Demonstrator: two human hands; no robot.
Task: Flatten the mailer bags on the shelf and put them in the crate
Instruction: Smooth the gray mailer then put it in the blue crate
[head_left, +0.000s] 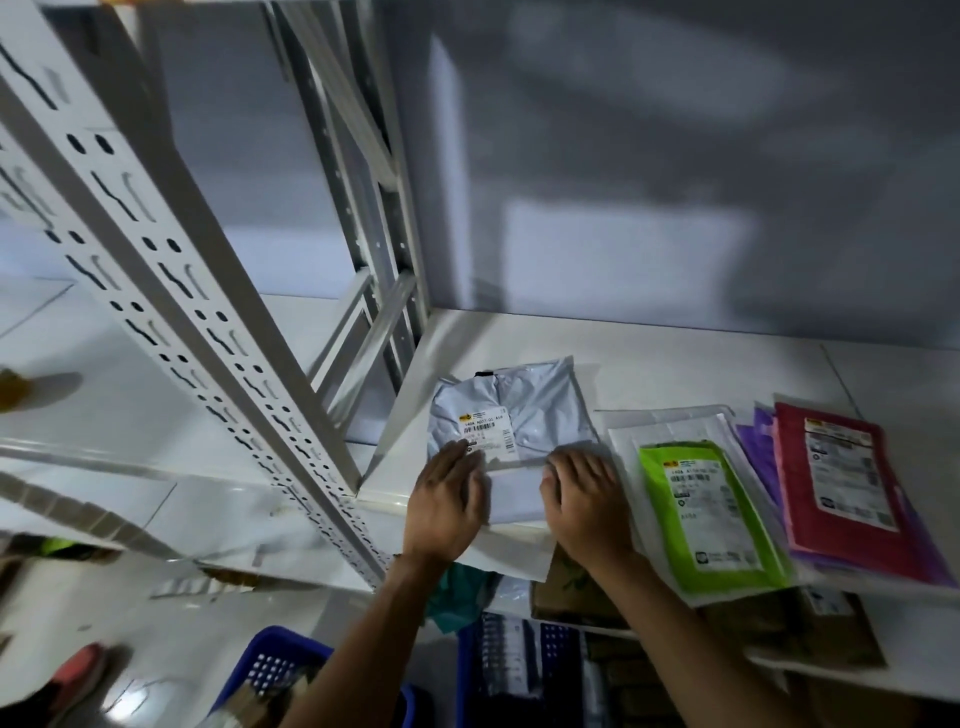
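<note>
Fingers (470, 457) of the left hand (448, 501) and right hand (584, 501) lie spread flat, gripping nothing, both pressing the near end of a pale grey mailer bag (540, 410). It lies wrinkled on the white shelf (675, 364), a barcode label (485, 434) on top, beside green (711, 519) and red (841, 478) mailer bags.

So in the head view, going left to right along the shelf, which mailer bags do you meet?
grey mailer bag under both hands → clear mailer bag → green mailer bag lying on it → purple mailer bag → red mailer bag on top of the purple.
</note>
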